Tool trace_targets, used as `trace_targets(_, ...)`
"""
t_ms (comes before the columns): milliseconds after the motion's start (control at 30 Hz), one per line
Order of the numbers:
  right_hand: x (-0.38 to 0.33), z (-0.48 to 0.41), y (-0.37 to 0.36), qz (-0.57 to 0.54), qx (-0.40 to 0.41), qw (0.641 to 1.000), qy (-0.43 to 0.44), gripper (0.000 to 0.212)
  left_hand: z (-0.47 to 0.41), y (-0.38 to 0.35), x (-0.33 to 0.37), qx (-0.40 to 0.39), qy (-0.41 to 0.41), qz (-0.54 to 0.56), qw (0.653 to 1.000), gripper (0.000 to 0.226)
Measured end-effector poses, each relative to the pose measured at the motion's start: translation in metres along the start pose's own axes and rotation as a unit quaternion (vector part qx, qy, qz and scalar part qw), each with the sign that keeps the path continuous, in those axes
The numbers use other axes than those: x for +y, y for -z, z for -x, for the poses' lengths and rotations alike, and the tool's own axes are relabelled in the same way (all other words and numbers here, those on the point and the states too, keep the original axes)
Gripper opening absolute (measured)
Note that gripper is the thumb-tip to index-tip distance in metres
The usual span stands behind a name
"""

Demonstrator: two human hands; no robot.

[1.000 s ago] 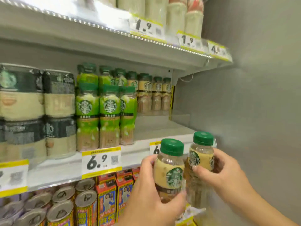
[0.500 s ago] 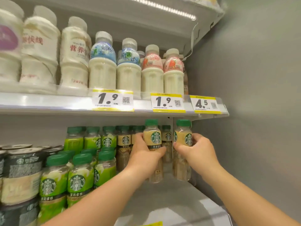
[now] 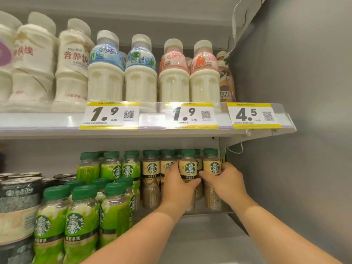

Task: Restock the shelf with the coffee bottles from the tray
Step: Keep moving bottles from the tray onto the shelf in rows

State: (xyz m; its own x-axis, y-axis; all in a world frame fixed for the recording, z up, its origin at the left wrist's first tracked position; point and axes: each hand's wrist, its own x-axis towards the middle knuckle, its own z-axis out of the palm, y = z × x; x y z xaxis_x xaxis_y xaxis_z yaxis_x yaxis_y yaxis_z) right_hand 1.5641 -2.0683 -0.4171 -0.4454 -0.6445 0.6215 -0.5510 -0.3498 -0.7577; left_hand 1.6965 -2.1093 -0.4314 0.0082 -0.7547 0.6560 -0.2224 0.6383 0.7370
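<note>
Placing step, live: below the yellow-edged 4.5 price tag [image 3: 254,116], both arms reach deep into the lower grey metal shelf [image 3: 200,237]. The left hand [image 3: 177,189] has its fingers [image 3: 190,182] wrapped round a cream-labelled plastic coffee bottle [image 3: 188,167] with a green cap, below and left of that tag. The right hand [image 3: 226,182] grips the twin bottle [image 3: 211,165], almost straight beneath the tag and close to the grey side wall [image 3: 297,159]. Both of the 2 bottles stand upright, long axis vertical, caps up, round logos facing out at us. They sit right against the row of matching cream-labelled bottles [image 3: 151,168] further left under the tag. Whether their bases touch the shelf I cannot tell; the hands and wrists hide that. Next, I'd say, comes settling them flat with the logos forward. Then the fingers ease off and both hands draw straight back, without nudging the neighbours or the green-labelled bottles [image 3: 82,221] well down and left of the tag. No tray in view.
</note>
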Motion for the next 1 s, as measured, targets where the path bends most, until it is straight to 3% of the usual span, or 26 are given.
trace_targets(167,0.013,0.010,0.003,-0.035,-0.049,0.998,0.004,0.034,0.007,0.000,-0.001,0.022,-0.001,-0.017,1.000,0.051)
trace_targets(300,0.034,0.027,0.011,0.001,-0.103,0.995,-0.020,0.023,0.016,0.004,0.006,0.045,-0.019,-0.113,0.992,0.048)
trace_targets(400,0.044,0.032,0.012,0.028,-0.117,0.993,-0.016,0.027,0.015,0.007,0.010,0.046,-0.009,-0.154,0.987,0.056)
trace_targets(533,0.044,0.029,0.008,0.035,-0.122,0.992,-0.002,0.031,0.018,0.012,0.004,0.031,0.025,-0.128,0.991,0.070)
trace_targets(733,0.047,0.020,-0.011,0.047,-0.121,0.992,0.001,0.032,0.037,0.021,-0.021,-0.012,0.051,-0.154,0.987,0.042)
trace_targets(1000,0.059,0.012,-0.029,0.075,-0.092,0.993,0.005,0.036,0.023,0.016,-0.021,-0.010,0.052,-0.250,0.967,0.033)
